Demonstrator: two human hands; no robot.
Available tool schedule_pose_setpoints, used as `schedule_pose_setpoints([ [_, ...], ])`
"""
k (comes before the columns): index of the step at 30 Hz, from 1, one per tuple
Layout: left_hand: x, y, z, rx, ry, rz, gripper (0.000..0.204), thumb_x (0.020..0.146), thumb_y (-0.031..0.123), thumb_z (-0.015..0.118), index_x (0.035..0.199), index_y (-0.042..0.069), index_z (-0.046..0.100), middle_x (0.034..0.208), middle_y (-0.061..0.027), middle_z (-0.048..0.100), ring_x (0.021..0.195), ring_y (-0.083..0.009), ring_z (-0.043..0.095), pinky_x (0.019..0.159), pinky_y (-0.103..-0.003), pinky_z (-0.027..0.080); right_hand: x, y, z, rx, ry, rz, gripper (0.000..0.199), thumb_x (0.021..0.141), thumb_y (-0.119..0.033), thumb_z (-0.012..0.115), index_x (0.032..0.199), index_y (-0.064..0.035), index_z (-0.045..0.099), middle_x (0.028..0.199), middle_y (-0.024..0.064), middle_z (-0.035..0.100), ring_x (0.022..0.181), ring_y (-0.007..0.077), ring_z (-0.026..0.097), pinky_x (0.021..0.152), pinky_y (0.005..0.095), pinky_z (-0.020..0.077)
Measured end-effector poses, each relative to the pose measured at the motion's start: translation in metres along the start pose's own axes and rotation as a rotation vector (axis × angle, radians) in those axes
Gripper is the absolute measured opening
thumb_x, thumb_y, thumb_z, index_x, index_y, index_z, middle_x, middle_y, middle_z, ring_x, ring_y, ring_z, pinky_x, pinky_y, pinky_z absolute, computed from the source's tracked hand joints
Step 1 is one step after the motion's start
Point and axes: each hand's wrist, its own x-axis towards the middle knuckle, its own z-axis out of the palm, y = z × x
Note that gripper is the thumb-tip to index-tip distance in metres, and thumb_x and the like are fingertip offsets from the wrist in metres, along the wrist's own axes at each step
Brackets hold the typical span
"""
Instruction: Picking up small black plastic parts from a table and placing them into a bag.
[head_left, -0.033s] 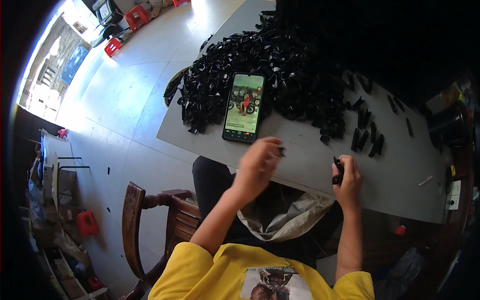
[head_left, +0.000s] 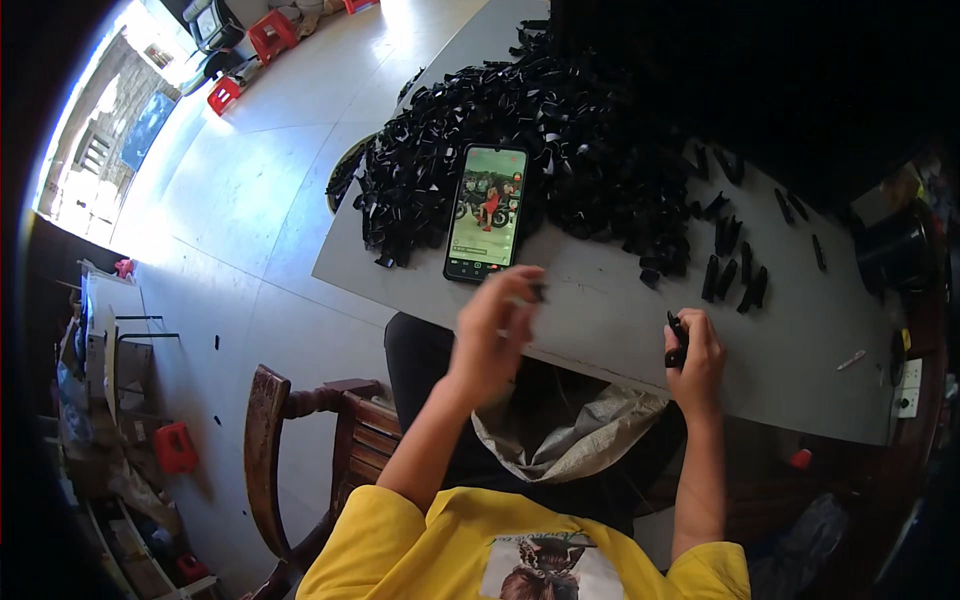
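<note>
while the left hand (head_left: 492, 330) hung blurred over the table's near edge, its thumb and fingers were pinched on a small black piece (head_left: 538, 291). at its 3 o'clock, the right hand (head_left: 700, 355) was clamped around a black handheld implement (head_left: 676, 345), pointed at the top, its exact kind hidden by the fingers. the heap of small black plastic pieces (head_left: 590, 165) lay at 1 o'clock from the left hand, on the grey tabletop (head_left: 600, 290).

the likeliest trouble was a dropped piece: a light fingertip pinch on a quick hand could have let it slip to the floor or into the woven sack (head_left: 570, 455) at 5 o'clock. the smartphone (head_left: 487, 212), lit and lying at 12 o'clock against the heap, could have been knocked by that hand or have drawn the eye away; the implement's point could have nicked a finger if the hands met carelessly.

by count: two hands, one piece pinched, one implement, one smartphone, one sack, one wooden chair (head_left: 266, 450) at 8 o'clock, and one white pen (head_left: 851, 360) at the right hand's 3 o'clock. roughly a dozen longer black pieces (head_left: 711, 279) lay scattered between its 12 and 2 o'clock; the heap was too dense to count.
</note>
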Motion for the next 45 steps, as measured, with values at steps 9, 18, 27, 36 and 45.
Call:
schedule_pose_setpoints([
  [9, 0.043, -0.018, -0.032, -0.043, 0.342, -0.038, 0.012, 0.090, -0.007, 0.048, 0.099, 0.001, 0.048, 0.121, -0.0135, 0.059, 0.053, -0.0071, 0.055, 0.044, -0.020, 0.041, -0.001, 0.000, 0.003, -0.060, 0.011, -0.010, 0.021, 0.080, 0.001, 0.064, 0.089, 0.0003, 0.045, 0.087, 0.0157, 0.057, 0.075, 0.0367, 0.059, 0.066, 0.0386, 0.0479],
  [18, 0.010, -0.018, 0.031, 0.153, -0.054, 0.088, 0.015, 0.087, -0.009, 0.049, 0.096, 0.003, 0.048, 0.122, -0.0108, 0.058, 0.060, -0.0053, 0.049, 0.054, -0.022, 0.043, -0.004, 0.004, 0.005, -0.017, 0.075, 0.093, 0.018, 0.082, -0.003, 0.066, 0.092, -0.0001, 0.051, 0.079, 0.0145, 0.056, 0.070, 0.0325, 0.058, 0.063, 0.0379, 0.0464],
  [27, 0.003, -0.016, -0.028, -0.035, 0.309, 0.024, 0.014, 0.092, -0.006, 0.044, 0.103, 0.001, 0.045, 0.128, -0.0141, 0.055, 0.057, -0.0032, 0.050, 0.051, -0.018, 0.041, -0.002, 0.004, 0.003, 0.011, 0.073, 0.123, 0.018, 0.083, -0.006, 0.067, 0.091, -0.0004, 0.051, 0.078, 0.0128, 0.055, 0.067, 0.0284, 0.055, 0.063, 0.0362, 0.0445],
  [36, 0.032, -0.023, -0.028, 0.250, 0.216, 0.072, 0.016, 0.088, -0.007, 0.050, 0.100, 0.003, 0.046, 0.128, -0.0210, 0.056, 0.053, -0.0149, 0.053, 0.054, -0.026, 0.044, -0.004, 0.005, 0.004, -0.001, 0.059, 0.136, 0.017, 0.084, -0.007, 0.066, 0.090, -0.0009, 0.051, 0.077, 0.0120, 0.054, 0.067, 0.0277, 0.053, 0.063, 0.0362, 0.0442],
  [45, 0.005, -0.019, 0.027, 0.101, -0.027, 0.081, 0.017, 0.086, -0.007, 0.053, 0.099, 0.003, 0.050, 0.105, -0.0103, 0.061, 0.057, -0.0119, 0.049, 0.054, -0.025, 0.041, -0.003, 0.006, 0.005, -0.004, 0.071, 0.143, 0.018, 0.083, -0.008, 0.067, 0.090, -0.0006, 0.051, 0.077, 0.0117, 0.054, 0.068, 0.0267, 0.053, 0.064, 0.0358, 0.0444],
])
